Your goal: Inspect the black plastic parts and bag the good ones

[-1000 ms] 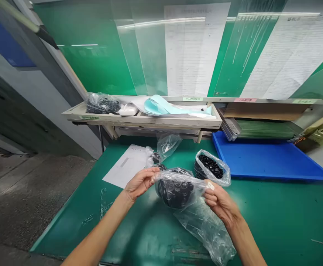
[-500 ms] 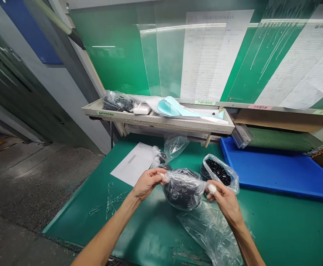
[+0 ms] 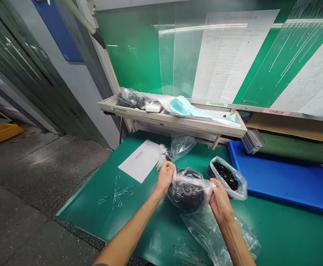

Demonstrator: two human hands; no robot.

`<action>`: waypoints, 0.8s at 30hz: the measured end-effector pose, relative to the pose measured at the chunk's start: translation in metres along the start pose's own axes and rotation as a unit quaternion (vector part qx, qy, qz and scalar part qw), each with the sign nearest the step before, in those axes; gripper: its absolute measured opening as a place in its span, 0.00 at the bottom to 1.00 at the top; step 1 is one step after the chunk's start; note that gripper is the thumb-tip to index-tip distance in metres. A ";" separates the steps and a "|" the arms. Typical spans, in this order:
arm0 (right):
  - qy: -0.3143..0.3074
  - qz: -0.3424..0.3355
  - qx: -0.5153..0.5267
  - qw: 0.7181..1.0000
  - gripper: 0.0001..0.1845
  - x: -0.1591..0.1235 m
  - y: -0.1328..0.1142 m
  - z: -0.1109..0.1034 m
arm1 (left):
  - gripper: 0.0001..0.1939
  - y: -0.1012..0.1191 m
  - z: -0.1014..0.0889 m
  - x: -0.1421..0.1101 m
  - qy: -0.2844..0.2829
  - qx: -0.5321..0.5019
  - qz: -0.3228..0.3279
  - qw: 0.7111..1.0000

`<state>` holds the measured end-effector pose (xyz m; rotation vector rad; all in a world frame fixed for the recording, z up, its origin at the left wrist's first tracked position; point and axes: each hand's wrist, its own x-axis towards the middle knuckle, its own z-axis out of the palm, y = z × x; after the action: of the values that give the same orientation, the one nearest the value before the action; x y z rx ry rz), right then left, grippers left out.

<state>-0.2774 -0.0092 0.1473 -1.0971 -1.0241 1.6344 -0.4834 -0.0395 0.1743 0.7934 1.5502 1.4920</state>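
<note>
A clear plastic bag of small black round parts (image 3: 188,190) sits on the green table (image 3: 128,214). My left hand (image 3: 165,176) is closed on the bag's left rim. My right hand (image 3: 219,197) is closed on its right rim, with a white wrap on one fingertip. The bag's mouth is stretched between both hands. An empty clear bag (image 3: 211,232) lies flat under my right forearm. A second open bag of black parts (image 3: 227,177) stands just behind my right hand.
A white paper sheet (image 3: 143,160) lies at the table's back left. A crumpled clear bag (image 3: 179,146) lies beneath the shelf tray (image 3: 161,116), which carries a bag of black parts and blue sheets. A blue tray (image 3: 285,177) fills the right. The table's left edge drops to the floor.
My head has turned left, shifting the whole scene right. Both hands have drawn closer together and lower on the bag's rim, gathering the plastic round the black parts.
</note>
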 end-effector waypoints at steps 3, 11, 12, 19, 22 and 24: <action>-0.016 0.032 0.041 0.999 0.23 0.001 0.001 -0.002 | 0.12 -0.006 0.000 0.002 -0.014 -0.005 -0.027 1.000; -0.034 0.052 0.088 0.994 0.16 -0.005 0.008 0.004 | 0.11 -0.008 0.013 -0.012 0.048 0.057 0.016 0.997; -0.034 0.052 0.090 0.994 0.16 -0.006 0.009 0.005 | 0.11 -0.009 0.015 -0.013 0.054 0.065 0.022 0.996; -0.052 0.059 0.100 0.992 0.18 -0.003 0.012 0.003 | 0.12 -0.014 0.002 -0.005 0.034 0.086 -0.002 0.996; -0.050 0.063 0.081 0.993 0.19 -0.001 0.011 -0.004 | 0.14 -0.005 -0.020 0.001 -0.013 0.098 -0.027 0.995; -0.038 0.071 0.062 0.995 0.20 0.000 0.009 -0.009 | 0.17 0.002 -0.036 0.005 -0.045 0.161 -0.014 0.986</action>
<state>-0.2709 -0.0103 0.1360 -1.0523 -0.8963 1.8407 -0.5176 -0.0519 0.1745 1.0037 1.7504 1.1817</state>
